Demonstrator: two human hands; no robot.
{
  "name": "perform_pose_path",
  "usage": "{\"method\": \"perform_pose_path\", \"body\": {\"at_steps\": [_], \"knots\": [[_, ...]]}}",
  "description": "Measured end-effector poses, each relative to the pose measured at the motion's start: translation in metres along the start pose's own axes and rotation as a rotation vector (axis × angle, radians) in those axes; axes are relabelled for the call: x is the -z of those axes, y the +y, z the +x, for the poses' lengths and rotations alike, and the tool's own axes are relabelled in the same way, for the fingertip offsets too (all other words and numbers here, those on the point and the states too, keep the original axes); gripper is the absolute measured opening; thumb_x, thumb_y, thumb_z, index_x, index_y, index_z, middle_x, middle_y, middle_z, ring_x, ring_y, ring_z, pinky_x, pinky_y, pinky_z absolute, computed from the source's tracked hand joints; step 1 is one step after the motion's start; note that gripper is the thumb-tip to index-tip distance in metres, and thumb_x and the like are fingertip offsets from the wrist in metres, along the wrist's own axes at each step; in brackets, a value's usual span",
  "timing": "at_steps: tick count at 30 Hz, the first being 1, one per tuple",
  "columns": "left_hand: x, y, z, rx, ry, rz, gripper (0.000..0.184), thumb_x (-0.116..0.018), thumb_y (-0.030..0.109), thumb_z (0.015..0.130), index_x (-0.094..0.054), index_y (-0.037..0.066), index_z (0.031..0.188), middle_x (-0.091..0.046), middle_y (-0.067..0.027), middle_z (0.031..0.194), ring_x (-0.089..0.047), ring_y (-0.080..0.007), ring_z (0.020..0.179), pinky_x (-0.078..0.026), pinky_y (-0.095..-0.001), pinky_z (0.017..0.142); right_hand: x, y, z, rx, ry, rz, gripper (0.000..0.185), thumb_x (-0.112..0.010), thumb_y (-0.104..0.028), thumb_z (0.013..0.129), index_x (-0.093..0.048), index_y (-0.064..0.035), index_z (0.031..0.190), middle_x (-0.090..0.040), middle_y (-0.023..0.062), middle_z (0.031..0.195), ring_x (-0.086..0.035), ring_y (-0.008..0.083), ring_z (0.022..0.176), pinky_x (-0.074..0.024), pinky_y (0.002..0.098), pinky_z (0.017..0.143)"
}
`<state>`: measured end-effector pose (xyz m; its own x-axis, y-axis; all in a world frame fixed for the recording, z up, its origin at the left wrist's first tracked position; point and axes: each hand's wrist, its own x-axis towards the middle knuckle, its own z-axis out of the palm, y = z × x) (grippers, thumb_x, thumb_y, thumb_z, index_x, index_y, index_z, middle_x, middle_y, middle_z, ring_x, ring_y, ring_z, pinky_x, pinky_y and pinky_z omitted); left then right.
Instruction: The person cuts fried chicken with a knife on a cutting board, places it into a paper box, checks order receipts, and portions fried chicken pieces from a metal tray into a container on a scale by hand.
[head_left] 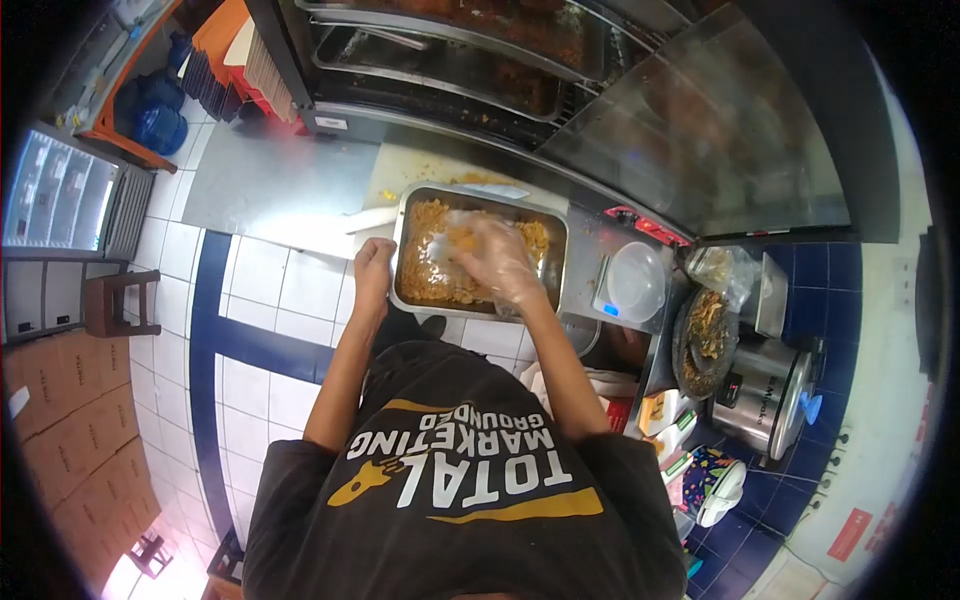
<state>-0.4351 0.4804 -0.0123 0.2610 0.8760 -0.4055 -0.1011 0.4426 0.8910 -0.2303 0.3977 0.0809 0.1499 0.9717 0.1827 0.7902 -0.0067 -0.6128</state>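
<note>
A deep metal tray (402,215) in front of me holds a layer of golden-brown crumbly food (432,285). My left hand (373,268) is closed at the tray's left rim and appears to grip it. My right hand (497,262), in a clear plastic glove, reaches into the tray from the right. Its fingers are curled in around some orange-brown crumbly food, and the shiny glove partly hides them. Behind the tray lies a pale cutting board (400,168) with scattered crumbs. A white-handled knife (370,220) sticks out to the tray's left.
A glass-doored cabinet with metal trays (440,60) stands behind the counter (270,190). To the right are a clear plastic bowl (636,280) on a scale, a stone mortar (705,345) with food, and a steel cooker (765,395). Cardboard boxes (80,430) are stacked at left.
</note>
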Motion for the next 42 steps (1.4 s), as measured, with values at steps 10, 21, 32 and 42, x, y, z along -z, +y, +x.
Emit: {"method": "perform_pose_path", "body": {"at_steps": [10,21,32,42], "knots": [[-0.001,0.013,-0.006,0.103,-0.018,0.01,0.011,-0.058,0.013,0.095,-0.061,0.008,0.085,-0.048,0.0071,0.071,-0.039,-0.0019,0.063,-0.03,-0.021,0.056,-0.008,0.116,-0.079,-0.516,0.056,0.312,0.057,-0.074,-0.032,0.093,-0.052,0.0023,0.133,-0.064,0.021,0.12,-0.064,0.025,0.111,-0.0574,0.0328,0.081],[-0.003,0.007,0.0,0.036,-0.038,-0.062,0.009,-0.058,0.012,0.095,-0.062,0.008,0.088,-0.049,0.0073,0.074,-0.04,-0.0037,0.067,-0.033,-0.0216,0.061,0.011,0.078,-0.083,-0.463,0.246,0.033,0.023,-0.065,-0.019,0.089,-0.065,-0.0058,0.108,-0.07,0.0235,0.103,-0.067,0.044,0.094,-0.053,0.0511,0.084],[-0.002,0.008,-0.002,0.073,-0.027,0.004,0.009,-0.059,0.014,0.094,-0.064,0.007,0.091,-0.048,0.0078,0.073,-0.038,-0.0035,0.064,-0.03,-0.0218,0.058,-0.001,0.016,-0.063,-0.184,-0.004,-0.405,0.046,-0.072,-0.025,0.081,-0.067,-0.0146,0.125,-0.069,0.0181,0.103,-0.065,0.0359,0.102,-0.0517,0.0474,0.09],[0.001,0.008,0.001,0.073,-0.023,0.057,0.013,-0.057,0.017,0.095,-0.064,0.006,0.094,-0.049,0.0063,0.077,-0.04,-0.0052,0.068,-0.032,-0.0233,0.06,-0.02,-0.01,-0.003,0.028,0.152,-0.307,0.032,-0.059,-0.014,0.087,-0.067,-0.0092,0.118,-0.069,0.0163,0.101,-0.065,0.0357,0.103,-0.0517,0.0476,0.091]]}}
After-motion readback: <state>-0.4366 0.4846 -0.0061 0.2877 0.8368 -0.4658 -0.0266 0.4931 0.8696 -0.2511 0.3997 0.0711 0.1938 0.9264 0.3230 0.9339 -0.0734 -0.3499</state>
